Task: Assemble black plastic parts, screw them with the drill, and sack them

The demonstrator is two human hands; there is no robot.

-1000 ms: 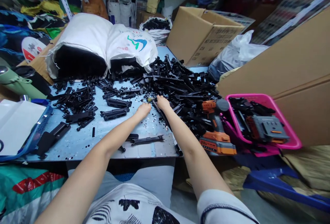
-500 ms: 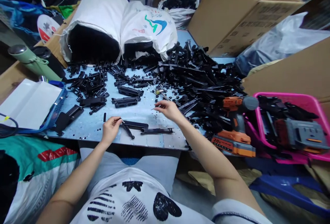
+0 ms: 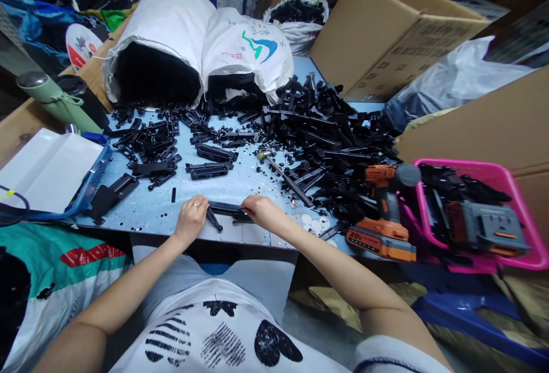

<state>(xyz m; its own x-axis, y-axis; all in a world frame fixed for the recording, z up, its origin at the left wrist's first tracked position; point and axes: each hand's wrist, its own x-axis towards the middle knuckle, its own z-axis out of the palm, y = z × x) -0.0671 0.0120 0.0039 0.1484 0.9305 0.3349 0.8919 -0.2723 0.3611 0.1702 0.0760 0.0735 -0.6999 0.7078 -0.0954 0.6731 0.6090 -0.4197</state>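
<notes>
My left hand [image 3: 191, 215] is closed at the left end of a long black plastic bar [image 3: 224, 207] near the table's front edge. At the bar's right end, the fingers of my right hand [image 3: 259, 210] are pinched on it. A shorter black arm piece [image 3: 214, 219] slants down from beside my left fingers. Another black part [image 3: 242, 218] lies just in front of the bar, partly covered by my right hand. Whether a small pin is between my fingers I cannot tell. Behind, two stacks of black folded parts [image 3: 210, 170] lie on the blue tabletop [image 3: 171, 213].
A hammer [image 3: 287, 178] lies to the right, beside a large heap of black parts [image 3: 326, 127]. An orange cordless drill [image 3: 386, 213] stands by a pink basket [image 3: 514, 184]. White sacks [image 3: 167, 24] spill parts at the back. A blue tray [image 3: 96, 175] with paper is at left.
My right hand has moved left and down from near the hammer to the bar's right end. My left hand has shifted slightly right, and its fingers have turned over the bar's left end.
</notes>
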